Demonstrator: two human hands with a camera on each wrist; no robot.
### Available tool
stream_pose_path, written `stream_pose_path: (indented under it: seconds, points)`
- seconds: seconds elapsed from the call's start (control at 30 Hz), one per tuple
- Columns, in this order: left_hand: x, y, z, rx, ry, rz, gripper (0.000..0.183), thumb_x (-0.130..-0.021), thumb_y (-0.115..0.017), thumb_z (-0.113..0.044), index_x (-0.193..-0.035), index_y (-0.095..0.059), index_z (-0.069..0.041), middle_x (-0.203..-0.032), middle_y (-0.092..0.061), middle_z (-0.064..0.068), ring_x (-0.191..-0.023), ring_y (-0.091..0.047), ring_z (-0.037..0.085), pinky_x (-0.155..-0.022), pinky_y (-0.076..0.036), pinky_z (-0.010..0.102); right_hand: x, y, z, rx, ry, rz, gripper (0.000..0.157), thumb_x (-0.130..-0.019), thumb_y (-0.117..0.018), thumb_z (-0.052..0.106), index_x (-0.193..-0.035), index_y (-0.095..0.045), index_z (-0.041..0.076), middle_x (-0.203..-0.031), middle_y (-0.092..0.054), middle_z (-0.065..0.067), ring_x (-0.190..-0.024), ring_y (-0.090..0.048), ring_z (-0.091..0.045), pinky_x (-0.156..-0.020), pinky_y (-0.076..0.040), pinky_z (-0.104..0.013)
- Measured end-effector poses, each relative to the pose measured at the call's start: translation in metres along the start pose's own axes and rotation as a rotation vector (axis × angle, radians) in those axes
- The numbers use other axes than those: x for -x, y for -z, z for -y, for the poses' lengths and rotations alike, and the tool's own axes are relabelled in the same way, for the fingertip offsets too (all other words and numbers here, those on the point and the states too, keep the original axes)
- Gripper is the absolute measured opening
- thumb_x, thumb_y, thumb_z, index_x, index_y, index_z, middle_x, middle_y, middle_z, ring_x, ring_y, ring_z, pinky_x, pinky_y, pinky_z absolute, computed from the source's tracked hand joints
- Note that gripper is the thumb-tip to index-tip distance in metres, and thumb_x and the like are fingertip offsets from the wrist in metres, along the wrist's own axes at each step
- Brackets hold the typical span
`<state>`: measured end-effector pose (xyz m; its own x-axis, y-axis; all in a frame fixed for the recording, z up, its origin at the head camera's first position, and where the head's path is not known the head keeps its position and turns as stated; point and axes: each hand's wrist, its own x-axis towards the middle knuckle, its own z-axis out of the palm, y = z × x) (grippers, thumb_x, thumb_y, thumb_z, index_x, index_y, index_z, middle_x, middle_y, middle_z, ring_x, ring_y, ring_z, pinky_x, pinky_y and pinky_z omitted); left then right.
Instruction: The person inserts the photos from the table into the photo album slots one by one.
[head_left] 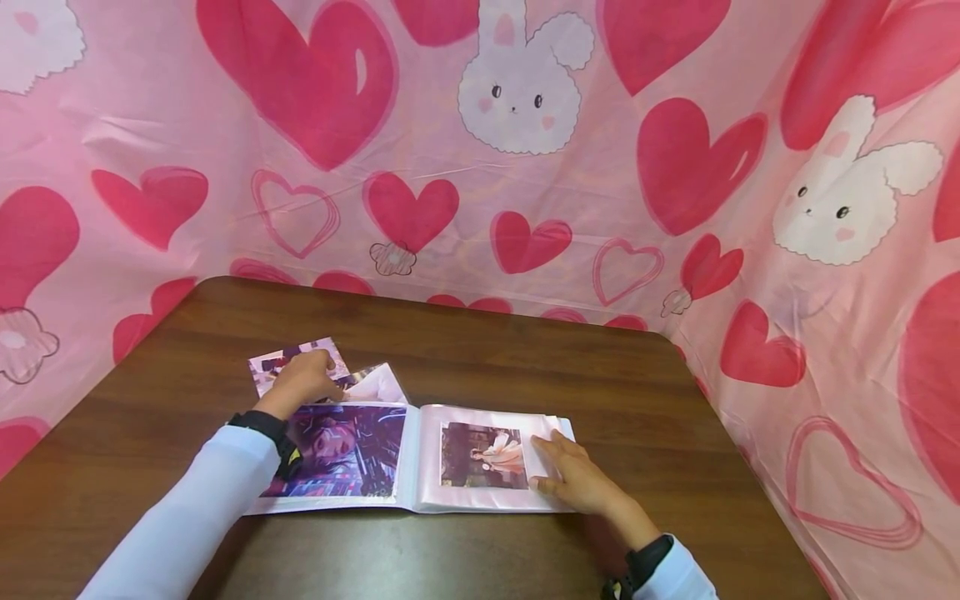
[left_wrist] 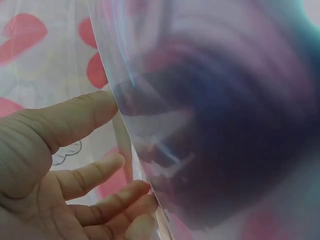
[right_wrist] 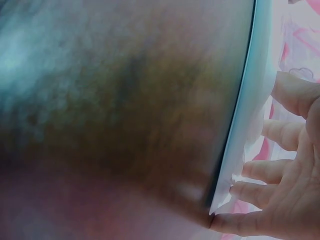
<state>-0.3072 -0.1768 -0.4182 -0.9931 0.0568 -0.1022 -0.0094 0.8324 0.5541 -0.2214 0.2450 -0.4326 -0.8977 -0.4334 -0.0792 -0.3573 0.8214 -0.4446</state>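
Note:
An open photo album (head_left: 411, 467) lies on the wooden table. Its left page holds a purple-blue picture (head_left: 345, 450), its right page a smaller photo (head_left: 487, 457) on a pale pink sheet. Two loose photos, one at the left (head_left: 266, 367) and one at the right (head_left: 378, 385), lie behind the left page. Over them reaches my left hand (head_left: 303, 383), fingers loosely bent near the page's top edge; whether they touch a photo is unclear. In the left wrist view its thumb (left_wrist: 80, 117) meets a clear sleeve's edge. My right hand (head_left: 573, 475) rests on the right page's outer edge, fingers spread.
The brown table (head_left: 637, 392) extends around the album on all sides. Behind and beside it hangs a pink cloth (head_left: 450, 167) with hearts and rabbits. Dark bands with small devices (head_left: 648, 562) circle both wrists.

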Motion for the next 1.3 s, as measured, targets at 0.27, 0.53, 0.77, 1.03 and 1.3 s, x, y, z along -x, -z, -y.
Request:
stream_pose_path:
  seconds: [0.27, 0.53, 0.77, 1.03, 1.3]
  points:
    - [-0.003, 0.0, 0.002, -0.088, -0.019, -0.033, 0.044, -0.064, -0.081, -0.015, -0.091, -0.057, 0.008, -0.08, -0.056, 0.019, -0.073, -0.052, 0.035, -0.068, -0.048, 0.048, 0.001, -0.001, 0.0, 0.003, -0.003, 0.003, 0.06, -0.084, -0.068, 0.023, -0.134, -0.045, -0.002, -0.138, -0.032, -0.034, -0.128, -0.024, -0.049, -0.099, -0.019, -0.063]
    - [-0.009, 0.001, 0.005, -0.146, 0.014, 0.011, 0.028, -0.071, -0.077, -0.015, -0.082, -0.059, 0.004, -0.07, -0.054, 0.013, -0.066, -0.052, 0.031, -0.06, -0.048, 0.046, 0.001, -0.001, 0.002, 0.0, -0.001, 0.002, 0.06, -0.084, -0.069, 0.023, -0.134, -0.045, -0.003, -0.137, -0.031, -0.035, -0.128, -0.024, -0.05, -0.099, -0.019, -0.064]
    - [-0.008, 0.0, 0.006, -0.158, -0.034, -0.002, 0.023, -0.073, -0.074, -0.015, -0.081, -0.062, 0.003, -0.074, -0.057, 0.012, -0.07, -0.053, 0.031, -0.066, -0.047, 0.047, 0.0, -0.002, 0.002, 0.012, -0.004, -0.01, 0.06, -0.084, -0.069, 0.021, -0.133, -0.046, -0.004, -0.137, -0.033, -0.034, -0.128, -0.025, -0.049, -0.099, -0.02, -0.063]
    - [-0.006, 0.001, 0.007, -0.11, -0.065, 0.019, 0.03, -0.076, -0.072, -0.02, -0.089, -0.061, 0.005, -0.076, -0.057, 0.012, -0.071, -0.052, 0.029, -0.067, -0.047, 0.046, 0.001, -0.006, 0.002, 0.033, 0.013, -0.093, 0.058, -0.082, -0.071, 0.022, -0.123, -0.049, -0.011, -0.129, -0.043, -0.033, -0.125, -0.031, -0.047, -0.1, -0.024, -0.058]
    - [-0.002, 0.002, 0.013, -0.061, -0.143, 0.042, 0.039, -0.083, -0.068, -0.029, -0.098, -0.062, 0.006, -0.086, -0.06, 0.014, -0.079, -0.054, 0.031, -0.073, -0.047, 0.051, 0.001, -0.003, 0.007, 0.061, -0.039, -0.053, 0.082, -0.072, -0.076, 0.044, -0.13, -0.047, -0.005, -0.132, -0.039, -0.036, -0.127, -0.029, -0.047, -0.098, -0.026, -0.059]
